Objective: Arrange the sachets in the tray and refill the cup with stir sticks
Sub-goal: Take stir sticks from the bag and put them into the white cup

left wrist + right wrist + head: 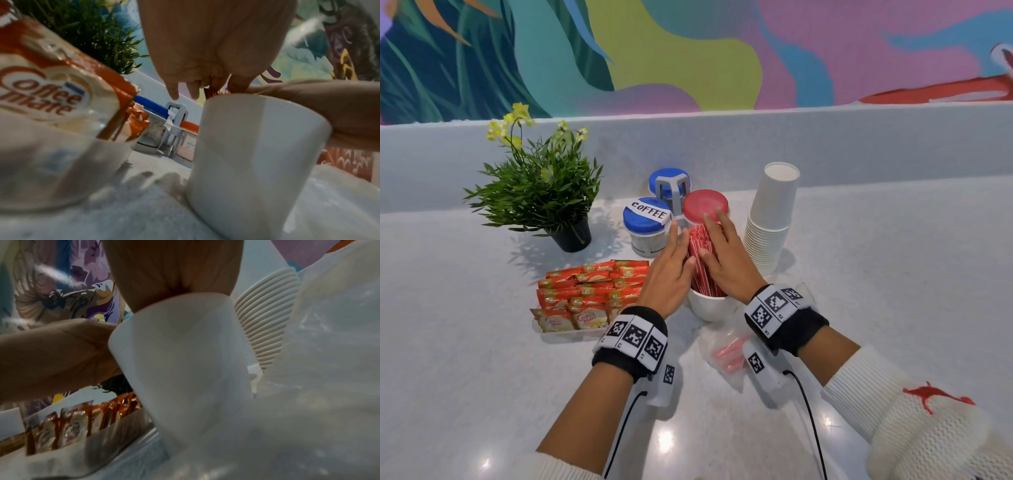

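Note:
A white cup (708, 305) (252, 154) (185, 361) stands on the counter, packed with red stir sticks (702, 260). My left hand (671, 270) presses the bundle from the left with straight fingers. My right hand (726, 260) presses it from the right, fingers straight along the sticks. Between the two palms the sticks stand upright, leaning slightly away from me. Left of the cup, a clear tray (561, 334) (107, 439) holds rows of orange Coffee mate sachets (585, 294) (47, 91) (72, 426) standing on edge.
A clear plastic bag (722, 353) with a few red sticks lies in front of the cup. A rack of jars with blue lids and a red lid (705, 205) stands behind it. Stacked paper cups (770, 219) are at the right, a potted plant (541, 192) at the left.

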Action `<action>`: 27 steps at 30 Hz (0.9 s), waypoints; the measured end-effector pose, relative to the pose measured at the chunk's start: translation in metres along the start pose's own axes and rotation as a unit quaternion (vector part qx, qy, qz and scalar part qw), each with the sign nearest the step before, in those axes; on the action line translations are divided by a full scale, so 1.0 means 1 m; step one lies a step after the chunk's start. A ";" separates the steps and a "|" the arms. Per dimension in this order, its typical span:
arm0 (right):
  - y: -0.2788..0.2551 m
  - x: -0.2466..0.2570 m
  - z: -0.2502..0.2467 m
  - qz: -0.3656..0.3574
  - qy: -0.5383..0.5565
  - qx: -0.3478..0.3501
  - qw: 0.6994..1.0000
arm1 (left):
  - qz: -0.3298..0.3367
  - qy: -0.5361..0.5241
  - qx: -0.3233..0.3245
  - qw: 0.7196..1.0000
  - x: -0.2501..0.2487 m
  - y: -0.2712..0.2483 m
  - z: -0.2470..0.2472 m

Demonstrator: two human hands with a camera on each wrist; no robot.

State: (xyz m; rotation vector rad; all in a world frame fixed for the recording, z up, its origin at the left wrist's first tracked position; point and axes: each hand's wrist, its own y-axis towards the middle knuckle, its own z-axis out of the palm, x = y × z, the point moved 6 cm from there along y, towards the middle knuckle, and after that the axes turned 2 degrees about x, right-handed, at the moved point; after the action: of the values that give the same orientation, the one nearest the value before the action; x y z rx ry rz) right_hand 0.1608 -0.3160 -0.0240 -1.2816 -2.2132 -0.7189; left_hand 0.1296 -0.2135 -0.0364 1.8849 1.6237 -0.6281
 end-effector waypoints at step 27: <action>-0.059 -0.075 -0.088 0.175 0.115 -0.160 0.965 | 0.117 0.002 -0.074 0.990 -0.091 -0.029 0.015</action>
State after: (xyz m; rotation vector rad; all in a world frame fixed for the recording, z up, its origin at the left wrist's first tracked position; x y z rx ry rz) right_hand 0.1544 -0.4455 -0.0181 -1.5997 -1.6711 -1.0497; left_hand 0.0870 -0.2867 0.0104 1.9287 1.3824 -0.3953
